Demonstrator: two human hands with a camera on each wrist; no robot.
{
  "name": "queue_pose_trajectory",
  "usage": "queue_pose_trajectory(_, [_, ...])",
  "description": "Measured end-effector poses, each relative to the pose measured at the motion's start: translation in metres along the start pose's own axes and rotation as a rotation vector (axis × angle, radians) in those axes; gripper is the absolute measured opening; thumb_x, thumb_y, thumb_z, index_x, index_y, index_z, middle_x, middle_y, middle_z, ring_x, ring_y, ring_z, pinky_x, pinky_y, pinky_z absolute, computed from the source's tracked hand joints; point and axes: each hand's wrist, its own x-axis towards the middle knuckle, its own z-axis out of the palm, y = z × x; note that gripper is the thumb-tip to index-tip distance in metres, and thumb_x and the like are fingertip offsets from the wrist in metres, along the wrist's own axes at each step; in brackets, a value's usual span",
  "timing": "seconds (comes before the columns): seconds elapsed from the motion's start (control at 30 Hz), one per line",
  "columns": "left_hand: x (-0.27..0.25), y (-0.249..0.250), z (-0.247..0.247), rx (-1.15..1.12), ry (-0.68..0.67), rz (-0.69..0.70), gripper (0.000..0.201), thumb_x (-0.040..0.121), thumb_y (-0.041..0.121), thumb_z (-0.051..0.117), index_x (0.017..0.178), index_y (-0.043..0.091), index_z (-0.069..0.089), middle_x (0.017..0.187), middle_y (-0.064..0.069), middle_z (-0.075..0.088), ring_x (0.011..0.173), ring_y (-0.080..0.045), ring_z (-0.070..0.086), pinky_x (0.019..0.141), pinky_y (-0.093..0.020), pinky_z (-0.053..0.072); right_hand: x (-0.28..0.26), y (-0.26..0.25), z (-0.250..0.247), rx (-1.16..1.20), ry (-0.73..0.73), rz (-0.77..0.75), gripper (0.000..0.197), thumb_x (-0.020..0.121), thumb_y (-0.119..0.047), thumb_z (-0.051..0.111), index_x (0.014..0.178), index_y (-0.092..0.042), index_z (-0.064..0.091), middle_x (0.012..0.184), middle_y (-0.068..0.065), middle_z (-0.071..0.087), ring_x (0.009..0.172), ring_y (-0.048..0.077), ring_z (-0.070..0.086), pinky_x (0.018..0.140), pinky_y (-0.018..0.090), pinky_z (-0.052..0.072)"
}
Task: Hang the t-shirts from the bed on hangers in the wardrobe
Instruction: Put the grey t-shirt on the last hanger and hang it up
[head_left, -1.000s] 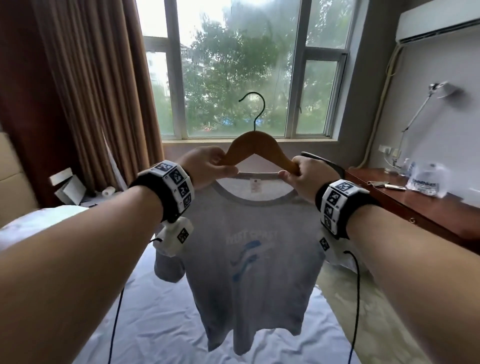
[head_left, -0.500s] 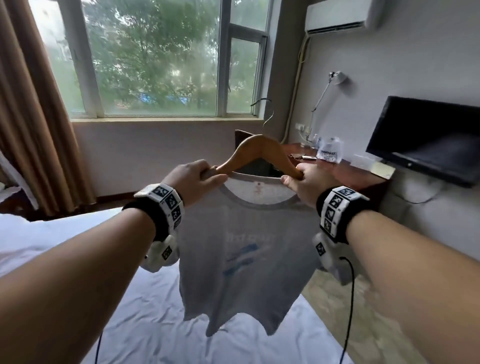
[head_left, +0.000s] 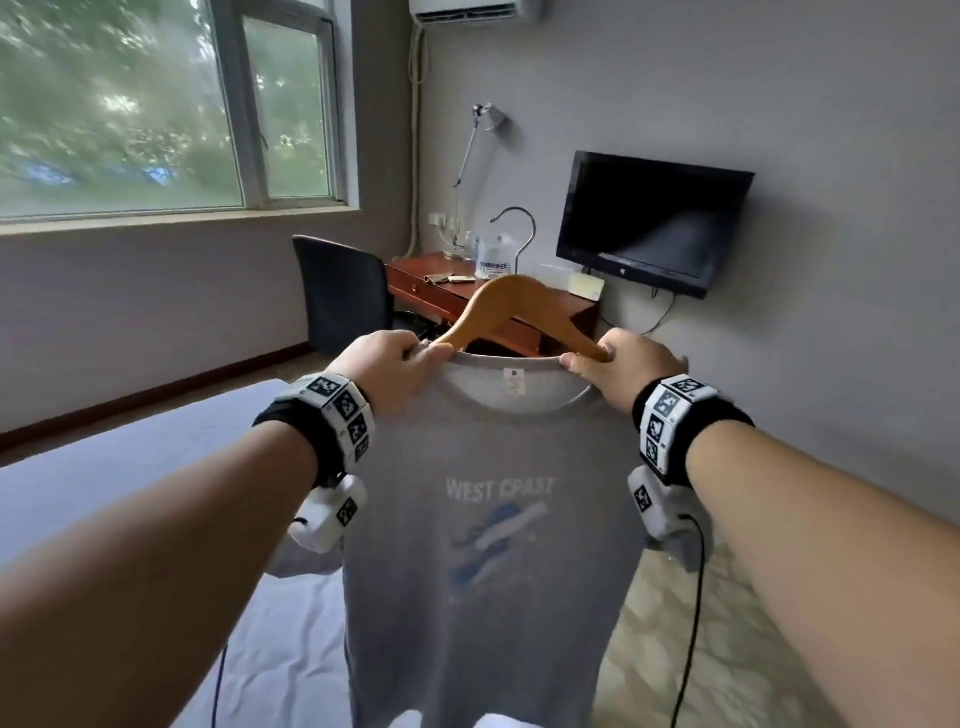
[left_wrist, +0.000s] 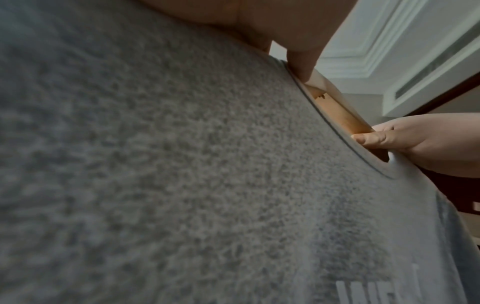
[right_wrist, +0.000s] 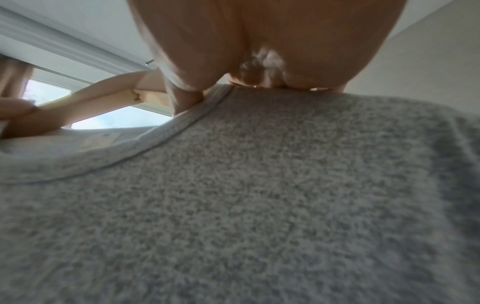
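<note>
A grey t-shirt (head_left: 483, 545) with white lettering and a blue print hangs on a wooden hanger (head_left: 514, 306) with a metal hook (head_left: 519, 228). I hold it up in front of me, above the white bed (head_left: 104, 493). My left hand (head_left: 395, 366) pinches the shirt's left shoulder and the hanger arm under it. My right hand (head_left: 618, 366) pinches the right shoulder and hanger arm. The left wrist view shows the grey t-shirt (left_wrist: 182, 174), the wooden hanger (left_wrist: 337, 111) and my right hand (left_wrist: 405, 142). In the right wrist view the grey t-shirt (right_wrist: 259, 195) fills the frame below my right hand (right_wrist: 259, 51). No wardrobe is in view.
A red-brown desk (head_left: 415, 280) with small items and a plastic jug (head_left: 493, 260) stands ahead, with a dark chair (head_left: 343, 291) at its left. A black screen (head_left: 649, 218) hangs on the grey wall. A lamp (head_left: 478, 156) and window (head_left: 156, 104) lie beyond.
My view and both hands have swung right with the hung shirt, from facing the window to facing the desk and screen. Both hands keep the same hold.
</note>
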Motion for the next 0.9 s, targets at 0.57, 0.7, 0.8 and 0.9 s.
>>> queue_pose_trajectory(0.57, [0.130,0.288,0.289,0.086,-0.273,0.287,0.054,0.086,0.075,0.057,0.076,0.022,0.055,0.075,0.003,0.065,0.066,-0.016,0.061,0.057,-0.030,0.046,0.061,0.394,-0.057,0.062,0.005,0.396,0.055,0.089,-0.072,0.059,0.082,-0.017,0.055,0.077,0.003,0.064,0.073,0.026,0.061,0.062,0.035,0.040])
queue_pose_trajectory(0.7, [0.148,0.342,0.335,0.091,-0.324,0.352,0.052,0.089,0.073,0.055,0.073,0.023,0.054,0.072,0.003,0.064,0.064,-0.016,0.062,0.055,-0.029,0.044,0.060,0.459,-0.061,0.104,0.048,0.492,0.056,0.088,-0.073,0.058,0.078,-0.019,0.051,0.073,0.003,0.063,0.071,0.027,0.061,0.062,0.036,0.040])
queue_pose_trajectory(0.8, [0.171,0.371,0.365,0.094,-0.335,0.403,0.051,0.089,0.073,0.054,0.073,0.025,0.054,0.074,0.004,0.065,0.066,-0.016,0.063,0.057,-0.030,0.045,0.066,0.494,-0.069,0.132,0.118,0.540,0.058,0.082,-0.076,0.061,0.074,-0.020,0.047,0.071,0.002,0.064,0.069,0.026,0.061,0.061,0.035,0.040])
queue_pose_trajectory(0.9, [0.195,0.394,0.397,0.091,-0.372,0.441,0.052,0.089,0.075,0.054,0.076,0.024,0.058,0.074,0.005,0.066,0.067,-0.015,0.063,0.057,-0.031,0.046,0.073,0.529,-0.070,0.177,0.136,0.573,0.060,0.077,-0.080,0.063,0.073,-0.022,0.046,0.070,-0.001,0.063,0.069,0.025,0.060,0.059,0.035,0.038])
